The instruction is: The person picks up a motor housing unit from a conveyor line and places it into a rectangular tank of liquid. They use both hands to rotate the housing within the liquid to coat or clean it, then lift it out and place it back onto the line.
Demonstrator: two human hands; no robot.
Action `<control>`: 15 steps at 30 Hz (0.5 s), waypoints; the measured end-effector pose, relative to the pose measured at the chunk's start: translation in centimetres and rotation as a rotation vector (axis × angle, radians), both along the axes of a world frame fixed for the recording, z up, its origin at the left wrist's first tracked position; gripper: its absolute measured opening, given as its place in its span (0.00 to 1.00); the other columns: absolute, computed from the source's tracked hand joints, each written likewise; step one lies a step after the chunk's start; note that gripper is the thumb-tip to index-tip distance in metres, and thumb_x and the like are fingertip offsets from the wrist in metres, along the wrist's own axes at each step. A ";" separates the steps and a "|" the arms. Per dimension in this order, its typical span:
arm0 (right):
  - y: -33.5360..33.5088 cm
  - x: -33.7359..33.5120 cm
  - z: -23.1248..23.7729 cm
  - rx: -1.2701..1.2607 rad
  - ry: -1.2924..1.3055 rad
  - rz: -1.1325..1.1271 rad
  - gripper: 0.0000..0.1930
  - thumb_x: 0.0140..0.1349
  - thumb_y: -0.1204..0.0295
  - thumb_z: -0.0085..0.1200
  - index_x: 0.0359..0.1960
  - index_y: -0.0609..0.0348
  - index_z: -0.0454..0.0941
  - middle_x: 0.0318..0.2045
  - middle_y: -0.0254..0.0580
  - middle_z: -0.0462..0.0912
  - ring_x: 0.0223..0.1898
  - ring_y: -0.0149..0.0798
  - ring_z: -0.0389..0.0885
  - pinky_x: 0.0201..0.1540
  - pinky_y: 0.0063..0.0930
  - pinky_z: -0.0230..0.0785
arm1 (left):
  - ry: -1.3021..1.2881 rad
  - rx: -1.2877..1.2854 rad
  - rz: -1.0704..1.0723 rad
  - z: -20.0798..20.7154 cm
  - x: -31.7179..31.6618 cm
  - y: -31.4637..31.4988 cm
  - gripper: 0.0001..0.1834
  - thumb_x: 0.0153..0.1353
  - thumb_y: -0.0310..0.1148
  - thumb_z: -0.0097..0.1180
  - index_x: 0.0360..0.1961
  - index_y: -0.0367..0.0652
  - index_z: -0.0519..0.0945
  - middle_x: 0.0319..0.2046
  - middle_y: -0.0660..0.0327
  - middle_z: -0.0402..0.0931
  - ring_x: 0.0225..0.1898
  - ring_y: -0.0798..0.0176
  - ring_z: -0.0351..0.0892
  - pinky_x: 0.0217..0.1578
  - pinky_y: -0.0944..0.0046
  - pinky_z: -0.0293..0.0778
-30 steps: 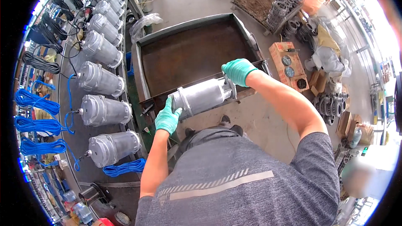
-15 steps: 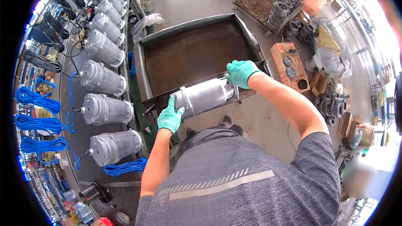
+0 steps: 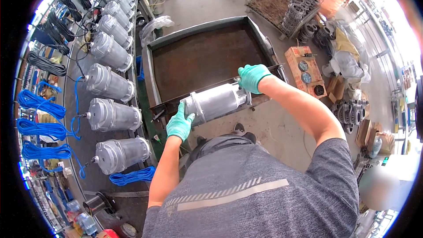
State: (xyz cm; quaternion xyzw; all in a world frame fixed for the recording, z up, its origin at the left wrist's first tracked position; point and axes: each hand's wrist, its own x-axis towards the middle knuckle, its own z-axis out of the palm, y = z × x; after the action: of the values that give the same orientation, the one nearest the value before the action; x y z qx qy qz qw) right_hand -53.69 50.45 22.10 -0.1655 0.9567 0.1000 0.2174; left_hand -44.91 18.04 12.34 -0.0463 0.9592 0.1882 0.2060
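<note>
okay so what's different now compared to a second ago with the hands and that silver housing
Very little. The silver cylindrical housing has shifted slightly right and up along the near edge of the rusty metal tray, and both gloved hands went with it. The left hand still grips its lower end, the right hand its upper end. Nothing was let go. The row of housings on the left is unchanged.

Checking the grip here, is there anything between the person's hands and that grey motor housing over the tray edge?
Nothing visible besides the green gloves. The left hand cups the lower end of the motor housing and the right hand grips its upper end, above the tray rim.
</note>
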 end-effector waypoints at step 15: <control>-0.1 -0.1 -1.3 -0.081 0.013 -0.128 0.18 0.74 0.60 0.48 0.59 0.47 0.82 0.53 0.45 0.87 0.54 0.49 0.86 0.54 0.46 0.79 | -0.039 0.004 0.010 0.5 -0.1 0.2 0.43 0.67 0.54 0.59 0.79 0.67 0.53 0.44 0.40 0.84 0.46 0.37 0.85 0.50 0.42 0.77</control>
State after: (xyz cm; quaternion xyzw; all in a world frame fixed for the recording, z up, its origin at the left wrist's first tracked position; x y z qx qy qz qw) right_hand -53.82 50.35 20.77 -0.1121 0.9700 0.0481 0.2103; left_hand -45.00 18.26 12.85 -0.0544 0.9544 0.1902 0.2237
